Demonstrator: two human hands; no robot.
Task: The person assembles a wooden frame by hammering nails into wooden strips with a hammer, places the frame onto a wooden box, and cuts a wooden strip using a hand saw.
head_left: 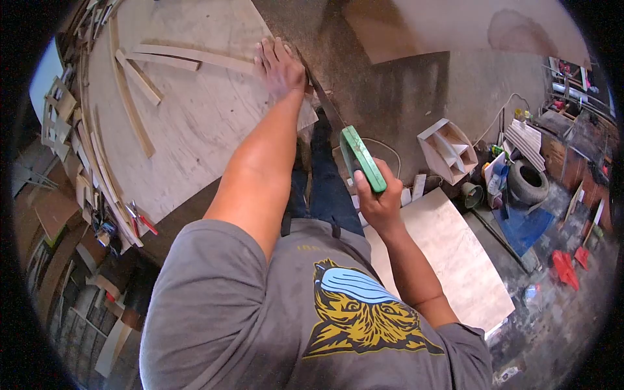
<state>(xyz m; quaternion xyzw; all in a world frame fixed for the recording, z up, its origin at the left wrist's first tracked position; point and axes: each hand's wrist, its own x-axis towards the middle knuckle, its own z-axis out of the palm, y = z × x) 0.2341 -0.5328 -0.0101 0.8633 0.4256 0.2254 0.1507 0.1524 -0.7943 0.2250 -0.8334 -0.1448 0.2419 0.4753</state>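
Observation:
My left hand (283,73) lies with its fingers stretched out over the right end of a thin curved wooden strip (208,56), at the edge of a large plywood sheet (214,123). In my right hand (383,203) is the green handle of a handsaw (363,158), with the fingers wrapped round it. Its dark blade points up and away, seen nearly edge-on, and passes close beside my left hand at the sheet's edge. The strip's end under my left palm is hidden.
More wooden strips (130,104) rest on the plywood. Red-handled pliers (144,222) lie at its lower left corner. Another pale board (448,260) is beside my right arm. A wooden box with dividers (448,151), a tyre (527,182) and a bucket (472,194) stand on the right.

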